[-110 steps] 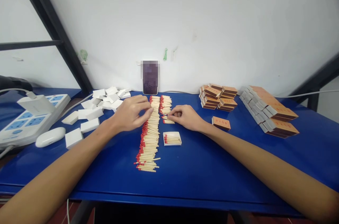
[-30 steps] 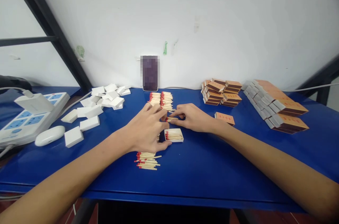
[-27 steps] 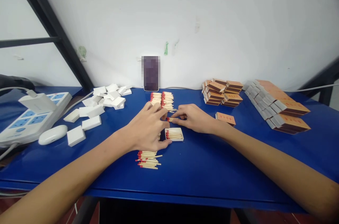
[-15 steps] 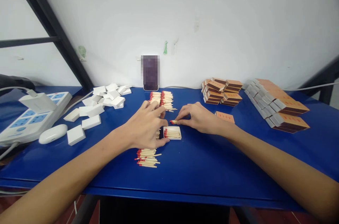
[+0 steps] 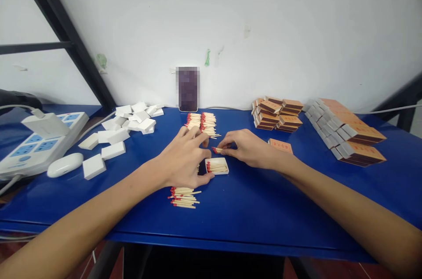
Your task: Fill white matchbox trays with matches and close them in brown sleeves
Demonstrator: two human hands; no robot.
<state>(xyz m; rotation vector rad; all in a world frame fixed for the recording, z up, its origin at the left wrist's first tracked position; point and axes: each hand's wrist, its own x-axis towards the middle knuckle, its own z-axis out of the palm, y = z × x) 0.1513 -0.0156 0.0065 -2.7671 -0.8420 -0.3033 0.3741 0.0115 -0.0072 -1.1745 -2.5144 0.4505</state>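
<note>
My left hand (image 5: 186, 160) arches over the table, thumb and forefinger at the left corners of a small white matchbox tray (image 5: 222, 171), steadying it. Red-headed matches lie inside that tray, heads to the left. Just above it, my right hand (image 5: 245, 147) pinches a small bunch of matches (image 5: 217, 150) between thumb and fingertips, heads pointing left. Loose matches (image 5: 184, 197) are spread below my left hand, and some show partly under its palm. Beyond the fingers lie two side-by-side piles of matches (image 5: 207, 123); my left hand partly covers the left one.
White empty trays (image 5: 114, 150) are scattered at left, near a white oval case (image 5: 65, 165) and a power strip (image 5: 42, 145). Orange matchboxes (image 5: 278, 114) are stacked at back right, with a larger stack (image 5: 349, 132) beyond. One orange sleeve (image 5: 280, 146) lies behind my right wrist. A phone (image 5: 187, 90) leans on the wall.
The tray has shifted slightly right and tilted a little, with my left hand moving along. My right hand still pinches the matches in nearly the same place.
</note>
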